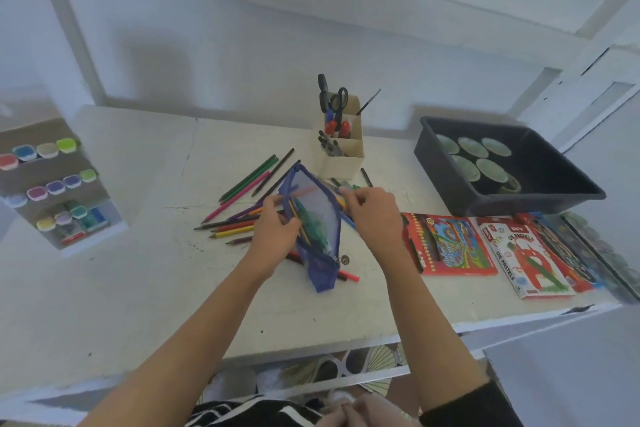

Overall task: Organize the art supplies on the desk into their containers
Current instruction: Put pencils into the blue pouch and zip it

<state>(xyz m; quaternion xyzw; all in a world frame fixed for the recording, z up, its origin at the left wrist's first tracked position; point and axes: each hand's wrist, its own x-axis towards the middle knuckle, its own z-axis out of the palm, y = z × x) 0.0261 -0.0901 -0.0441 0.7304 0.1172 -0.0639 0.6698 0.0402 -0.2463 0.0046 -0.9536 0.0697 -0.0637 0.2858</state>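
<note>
Pouch [318, 208] long axis near-to-far | left hand [273, 229] fingers pinch its rim | right hand [370, 215] likewise

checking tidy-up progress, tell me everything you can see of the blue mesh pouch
The blue mesh pouch is a long, soft case of see-through mesh with darker blue trim; a small round zip pull hangs by its near end. It is held open over the desk, far end toward the beige organiser. The left hand grips its left rim, the right hand pinches the right rim. Green pens and a yellow pencil show inside; its near end lies over red pencils.
</note>
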